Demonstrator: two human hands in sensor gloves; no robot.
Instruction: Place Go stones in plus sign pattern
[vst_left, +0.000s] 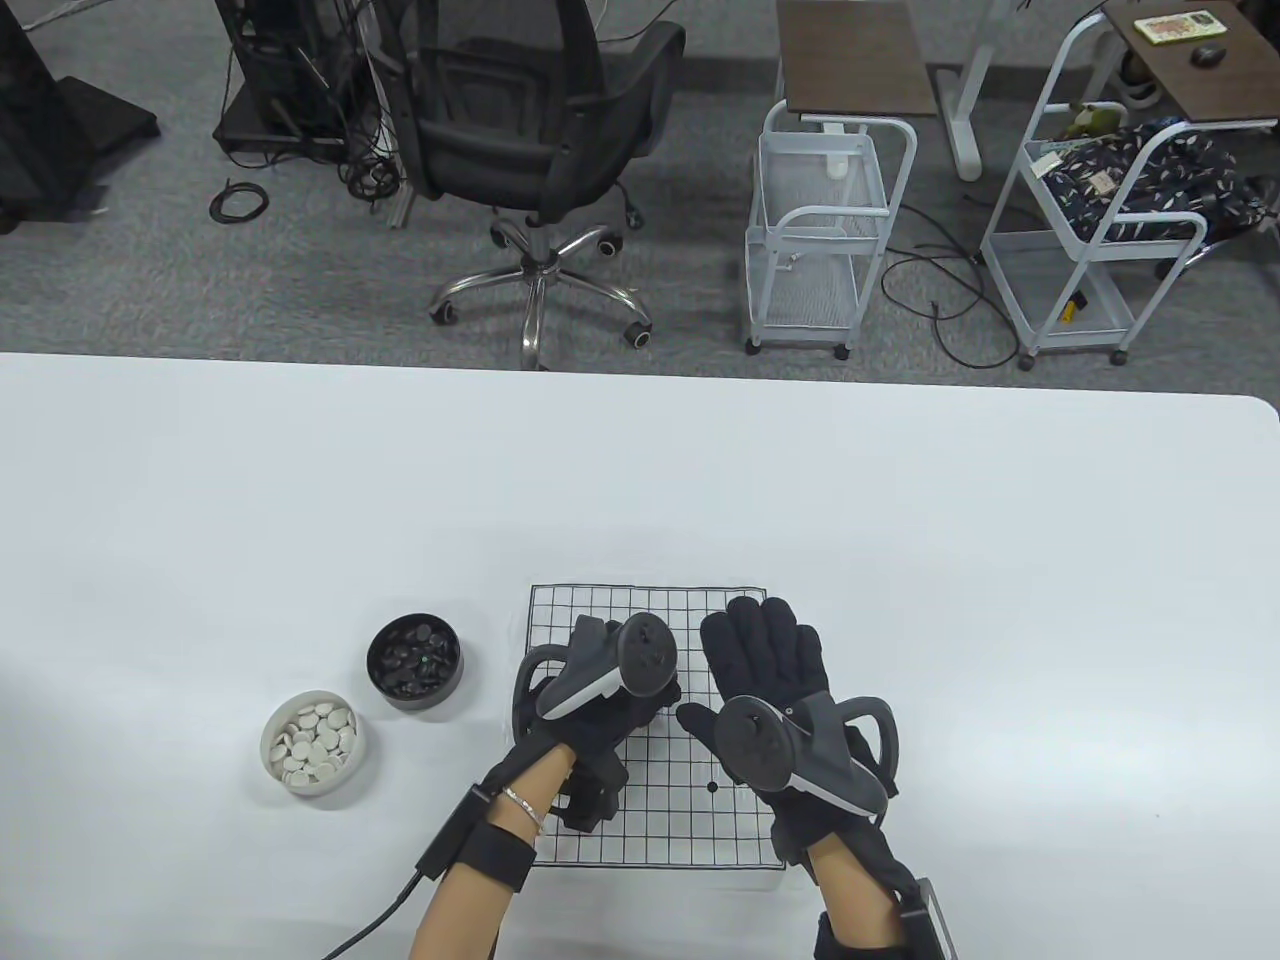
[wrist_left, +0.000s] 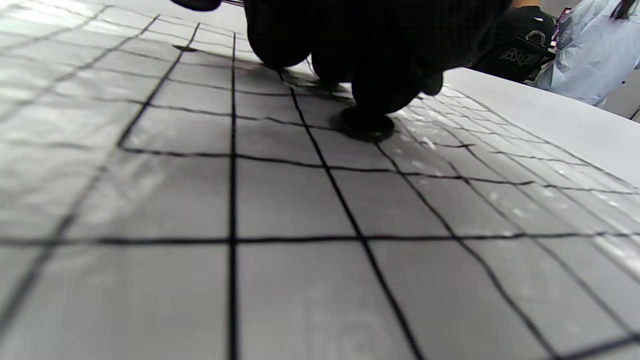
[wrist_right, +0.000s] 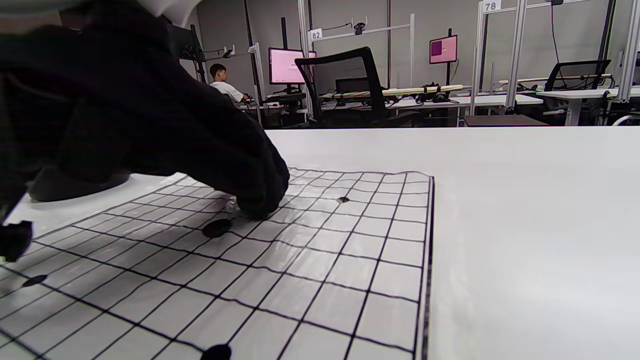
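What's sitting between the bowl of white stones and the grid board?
The bowl of black stones partly; otherwise bare white table, in the table view.

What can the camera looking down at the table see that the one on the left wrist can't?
Only the table view shows the bowl of black stones, the bowl of white stones, both hands, left hand and right hand, and the office chair. Only the left wrist view shows a black stone under the left hand's fingertips, resting on a grid line. Both show the grid sheet on the white table.
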